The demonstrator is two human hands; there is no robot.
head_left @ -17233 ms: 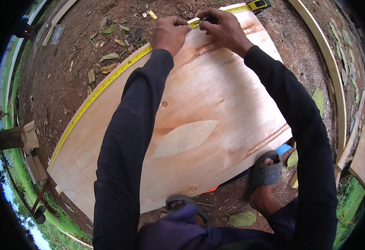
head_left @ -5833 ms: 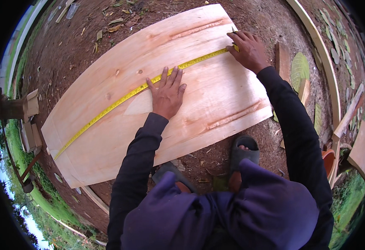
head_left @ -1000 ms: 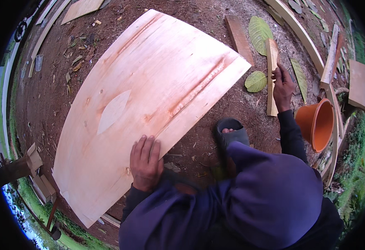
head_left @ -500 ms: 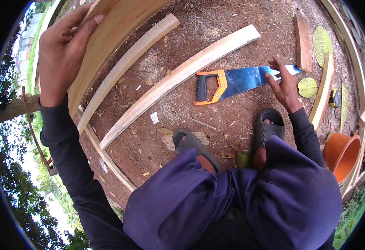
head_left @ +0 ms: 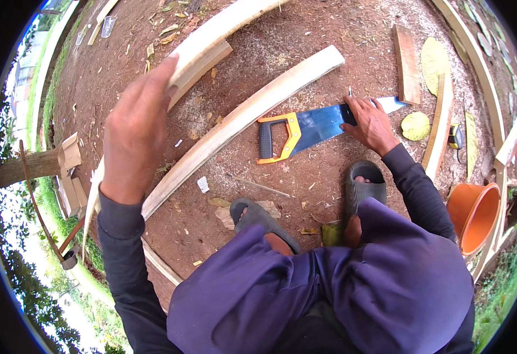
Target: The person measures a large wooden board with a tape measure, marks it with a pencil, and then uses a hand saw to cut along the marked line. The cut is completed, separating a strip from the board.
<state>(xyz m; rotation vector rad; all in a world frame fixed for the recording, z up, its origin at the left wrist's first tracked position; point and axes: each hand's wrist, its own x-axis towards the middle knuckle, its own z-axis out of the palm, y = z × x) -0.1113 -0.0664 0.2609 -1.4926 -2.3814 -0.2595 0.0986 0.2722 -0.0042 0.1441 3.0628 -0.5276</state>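
Looking down through the head view, we find the pale board (head_left: 223, 29) raised on the left, its long edge toward us, above the soil (head_left: 311, 171). The left hand (head_left: 134, 130) is blurred but appears clamped on that edge, gripping from one side alone. We judge a slip the likeliest trouble: the far end has no hand on it, so the board could twist or drop onto the curved timber (head_left: 205, 62) just behind it.

The right hand (head_left: 370, 124) spreads over the saw (head_left: 317, 125), thumb and fingers apart across its blade. We can't judge whether they press on the metal; a slim pointed tip (head_left: 350, 91) pokes up beside them. With fingers this near the toothed lower edge, a hurried grab or a skid along the steel could cut. The saw's far end meets the brown block (head_left: 407, 65), or nearly, and might snag if pulled carelessly.

Underfoot, we note the left sandal (head_left: 264, 224) near a second curved timber (head_left: 240, 127), with sticks about: a shifted step could trip. The orange bucket (head_left: 473, 215) sits near the right sleeve (head_left: 414, 189), where an elbow swung outward might knock it.
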